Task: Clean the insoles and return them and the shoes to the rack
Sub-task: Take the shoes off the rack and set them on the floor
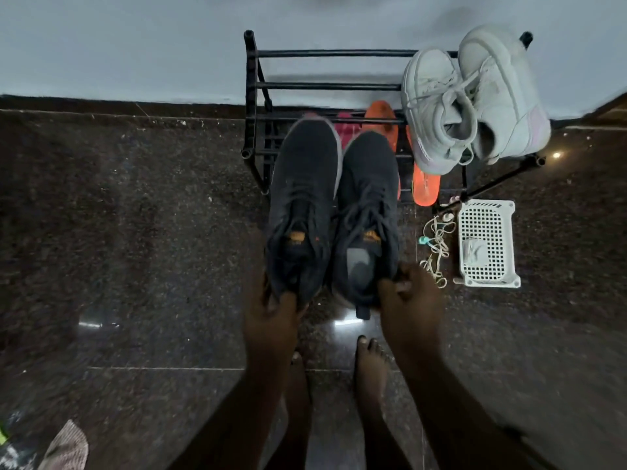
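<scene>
Dark speckled stone floor meets a pale wall at the far side. At the bottom left corner a piece of cloth lies on the floor. Next, the left hand grips the heel of the left black shoe, fingers curled round it. Beside it, the right hand pinches the heel of the right black shoe, and a grey insole shows inside this shoe. Both shoes are held side by side, touching, toes pointing away from the hands and over the front of the black rack. Two bare feet stand below the hands. Beyond the right shoe, orange sandals sit lower in the rack. A white pair rests on the top rails, farther right. Near the right hand, a tangled cord lies on the floor beside a white basket.
</scene>
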Demonstrator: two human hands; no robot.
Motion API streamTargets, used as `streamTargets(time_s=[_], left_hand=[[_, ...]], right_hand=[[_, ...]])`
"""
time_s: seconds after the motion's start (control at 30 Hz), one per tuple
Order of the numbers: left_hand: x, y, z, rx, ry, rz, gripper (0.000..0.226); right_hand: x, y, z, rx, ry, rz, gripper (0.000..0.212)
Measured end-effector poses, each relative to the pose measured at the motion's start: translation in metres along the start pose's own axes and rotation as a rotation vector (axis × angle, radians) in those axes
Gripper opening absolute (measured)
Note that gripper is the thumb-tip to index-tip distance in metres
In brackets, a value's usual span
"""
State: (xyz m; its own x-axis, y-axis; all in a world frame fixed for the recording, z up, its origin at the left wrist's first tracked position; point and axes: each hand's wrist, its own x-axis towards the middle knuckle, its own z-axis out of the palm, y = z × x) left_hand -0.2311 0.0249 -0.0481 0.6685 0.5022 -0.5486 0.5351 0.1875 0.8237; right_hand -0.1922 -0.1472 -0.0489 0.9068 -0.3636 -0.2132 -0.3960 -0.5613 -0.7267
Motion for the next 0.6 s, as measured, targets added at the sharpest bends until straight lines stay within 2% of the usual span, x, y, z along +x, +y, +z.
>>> streamTargets(time_s=[0.07, 0.13, 0.23, 0.3, 0.4, 0.5, 0.6], left_hand=[[-0.014, -0.038, -0.01, 0.127, 0.026, -0.041, 0.04], [-0.022, -0.071, -0.015, 0.124, 0.039, -0.171, 0.043], [-0.018, -0.113, -0.015, 0.055, 0.012, -0.369, 0.039], [-0.009, -0.133, -0.012, 0.094, -0.01, -0.4, 0.037], [0.014, -0.162, -0.005, 0.238, -0.037, -0.373, 0.034], [0.043, -0.192, 0.006, 0.236, -0.032, -0.403, 0.027], [0.075, -0.22, 0.013, 0.185, -0.023, -0.469, 0.04]], right_hand=[[-0.025, 0.031, 0.009, -0.012, -0.058, 0.114, 0.021], [-0.04, 0.063, 0.021, -0.074, -0.128, 0.186, 0.024], [-0.045, 0.107, 0.043, -0.175, -0.232, 0.237, 0.041], [-0.043, 0.134, 0.06, -0.193, -0.294, 0.265, 0.045], [-0.034, 0.175, 0.09, -0.216, -0.372, 0.266, 0.035], [-0.019, 0.211, 0.125, -0.211, -0.424, 0.284, 0.019], [-0.001, 0.234, 0.154, -0.227, -0.444, 0.283, 0.009]])
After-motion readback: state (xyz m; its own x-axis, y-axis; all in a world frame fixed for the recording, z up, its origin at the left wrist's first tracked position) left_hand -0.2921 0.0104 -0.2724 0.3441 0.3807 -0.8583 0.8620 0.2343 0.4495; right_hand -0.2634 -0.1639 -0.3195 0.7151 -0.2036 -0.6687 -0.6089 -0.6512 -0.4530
